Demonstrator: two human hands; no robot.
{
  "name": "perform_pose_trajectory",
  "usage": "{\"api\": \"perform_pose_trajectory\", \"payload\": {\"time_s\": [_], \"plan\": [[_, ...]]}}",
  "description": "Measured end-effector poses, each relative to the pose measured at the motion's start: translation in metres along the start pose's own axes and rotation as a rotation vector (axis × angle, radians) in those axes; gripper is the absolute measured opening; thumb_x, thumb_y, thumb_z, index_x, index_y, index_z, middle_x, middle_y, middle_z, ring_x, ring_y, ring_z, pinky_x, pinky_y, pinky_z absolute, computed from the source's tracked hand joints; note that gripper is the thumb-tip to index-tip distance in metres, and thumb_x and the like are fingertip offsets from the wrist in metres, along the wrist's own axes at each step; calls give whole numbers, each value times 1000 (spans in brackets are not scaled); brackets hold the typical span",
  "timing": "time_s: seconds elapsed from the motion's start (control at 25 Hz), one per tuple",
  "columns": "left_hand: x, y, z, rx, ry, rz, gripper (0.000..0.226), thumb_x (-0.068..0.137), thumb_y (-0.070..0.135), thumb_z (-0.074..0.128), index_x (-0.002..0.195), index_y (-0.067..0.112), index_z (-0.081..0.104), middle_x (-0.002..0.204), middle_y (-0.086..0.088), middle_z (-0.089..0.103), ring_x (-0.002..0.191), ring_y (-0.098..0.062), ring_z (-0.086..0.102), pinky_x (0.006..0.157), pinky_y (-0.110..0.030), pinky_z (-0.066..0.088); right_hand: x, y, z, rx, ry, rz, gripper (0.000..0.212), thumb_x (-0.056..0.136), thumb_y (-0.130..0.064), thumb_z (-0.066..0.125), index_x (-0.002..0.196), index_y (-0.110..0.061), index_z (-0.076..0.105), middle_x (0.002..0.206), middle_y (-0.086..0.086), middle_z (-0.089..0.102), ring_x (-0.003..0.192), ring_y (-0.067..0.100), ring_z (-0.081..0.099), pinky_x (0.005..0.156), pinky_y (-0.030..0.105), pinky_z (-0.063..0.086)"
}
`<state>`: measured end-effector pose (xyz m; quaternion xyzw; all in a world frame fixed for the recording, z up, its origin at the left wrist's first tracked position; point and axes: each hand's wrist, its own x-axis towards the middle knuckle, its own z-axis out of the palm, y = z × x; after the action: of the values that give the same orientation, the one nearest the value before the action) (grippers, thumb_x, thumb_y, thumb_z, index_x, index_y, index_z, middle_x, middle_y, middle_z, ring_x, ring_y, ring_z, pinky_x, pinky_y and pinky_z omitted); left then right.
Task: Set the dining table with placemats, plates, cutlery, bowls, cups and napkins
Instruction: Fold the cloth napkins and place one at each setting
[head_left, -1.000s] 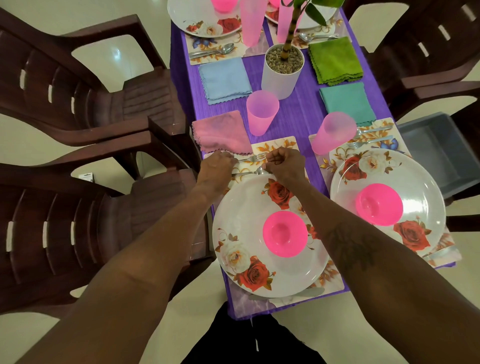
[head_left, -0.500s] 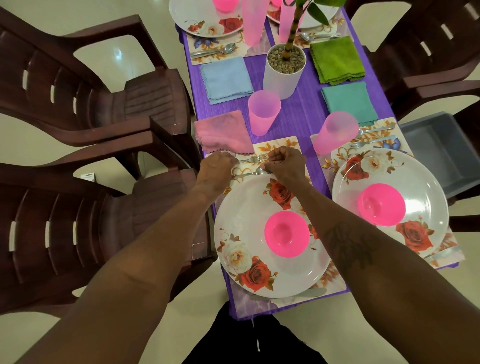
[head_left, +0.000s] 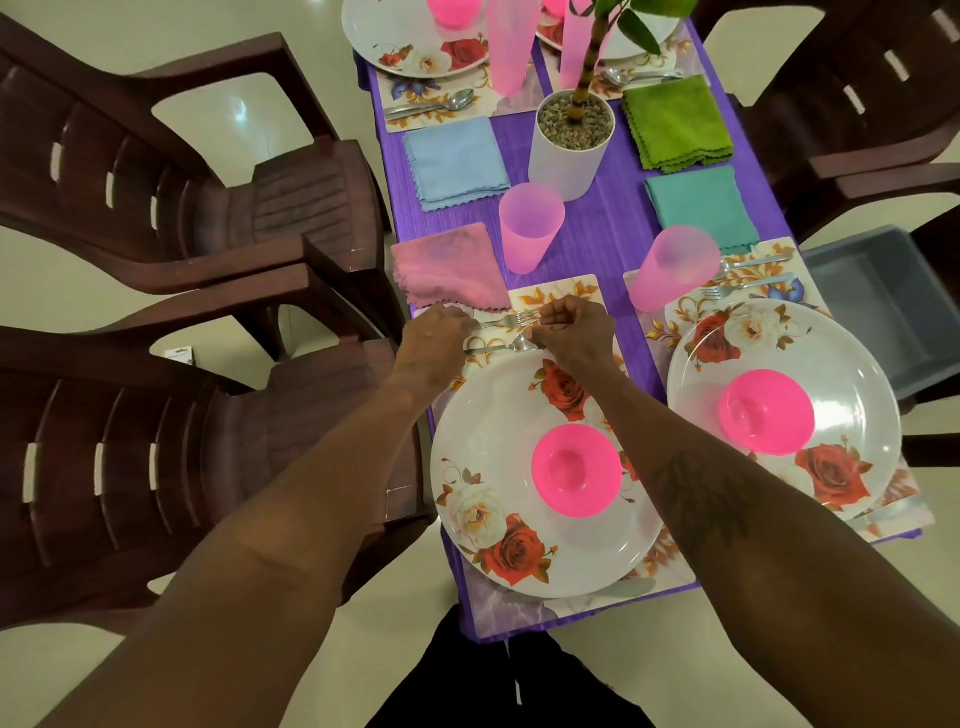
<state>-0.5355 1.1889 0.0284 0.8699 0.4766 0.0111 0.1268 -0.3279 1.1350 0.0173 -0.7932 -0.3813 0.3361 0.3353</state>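
On the floral placemat (head_left: 571, 291) just beyond the near rose-patterned plate (head_left: 483, 467) lie a fork (head_left: 511, 320) and a spoon (head_left: 506, 347), side by side. My left hand (head_left: 434, 338) covers their handle ends, fingers curled on them. My right hand (head_left: 574, 332) is curled at their head ends, fingertips on the cutlery. A pink bowl (head_left: 576, 470) sits in the near plate. A pink napkin (head_left: 449, 267) and a pink cup (head_left: 530, 226) lie just past the placemat.
A second setting at the right has a plate (head_left: 831, 364), pink bowl (head_left: 766, 410), cup (head_left: 672, 267), cutlery and teal napkin (head_left: 701, 205). A white plant pot (head_left: 569, 145) stands mid-table. Brown chairs (head_left: 182, 415) flank the table; a grey tub (head_left: 878, 301) sits right.
Both hands stay on the fork and spoon in the same place; only the camera view has shifted slightly.
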Motion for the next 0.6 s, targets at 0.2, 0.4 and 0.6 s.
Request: {"api": "perform_pose_trajectory", "payload": {"time_s": [0.2,0.4,0.6], "plan": [[2,6,-6,-97,109,-11,28,97,18,64,124,15,73,119,-6,74,106,-26,66,89,-39,54,-3,-7,-2,-22,74,-53,34,81,-40,86,99,-13,75,89,-2,75,83,12,71,86,36,62],[30,32,-29,-226,317,-56,19,95,16,62,105,11,78,98,-9,77,86,-28,71,76,-39,58,8,-41,-15,-44,287,-240,60,85,-29,83,137,-12,59,113,9,74,97,19,69,88,35,57],[52,29,-47,-299,381,-230,24,99,18,61,118,16,76,113,-4,76,102,-22,70,92,-36,55,39,-58,-17,-310,140,-382,71,92,-23,74,155,-23,41,151,12,53,137,32,51,108,47,45]]}}
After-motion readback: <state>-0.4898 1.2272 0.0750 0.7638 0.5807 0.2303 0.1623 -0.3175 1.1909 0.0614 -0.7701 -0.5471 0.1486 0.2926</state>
